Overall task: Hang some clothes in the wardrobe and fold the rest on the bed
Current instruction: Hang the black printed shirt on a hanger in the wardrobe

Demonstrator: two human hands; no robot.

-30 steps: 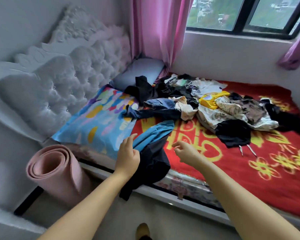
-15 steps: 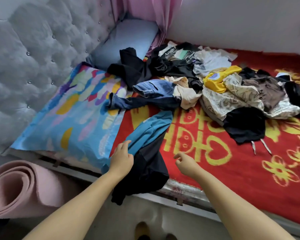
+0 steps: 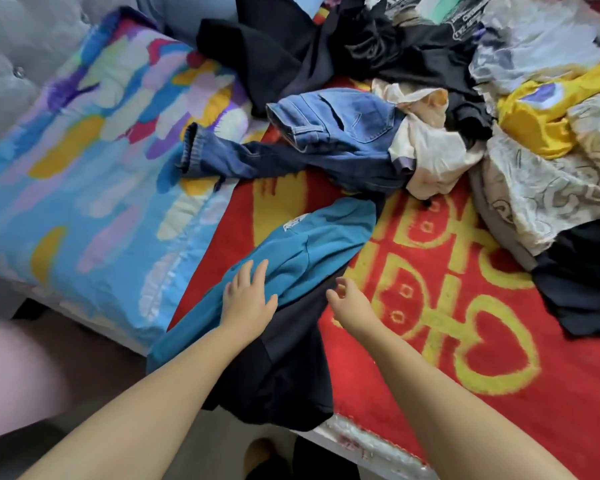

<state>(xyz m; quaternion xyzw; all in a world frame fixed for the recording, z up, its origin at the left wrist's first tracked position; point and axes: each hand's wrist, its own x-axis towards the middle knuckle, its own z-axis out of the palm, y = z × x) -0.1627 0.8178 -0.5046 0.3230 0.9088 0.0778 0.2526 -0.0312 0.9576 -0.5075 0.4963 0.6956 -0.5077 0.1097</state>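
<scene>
**Taking up the teal-and-navy garment at the bed's near edge**

The left hand (image 3: 248, 299) lies flat, fingers straight and slightly spread, pressing on the teal part of a teal-and-navy garment (image 3: 302, 258). This garment sits directly under and ahead of that hand, with its dark navy part hanging over the bed's edge beneath both forearms. The right hand (image 3: 349, 301) hovers just beside it, fingers loosely curled and holding nothing; whether it touches the navy cloth I cannot tell.

Judging from this, the step in hand is picking the first piece to deal with, and no folded or hung item is in view, so the task looks near its start. The next move seems to call for both hands to close on the garment, lift it free of the edge and shake it out so its shape is clear, then decide whether it is hung or folded.

Beyond the fingertips lie blue jeans (image 3: 326, 133), and further ahead and to the right of the right hand a mixed clothes pile (image 3: 499, 116), including a yellow garment (image 3: 534, 123). The red bedspread (image 3: 447, 306) lies bare beside the right hand; a patterned pillow (image 3: 94, 168) lies off to the left of the left hand.
</scene>
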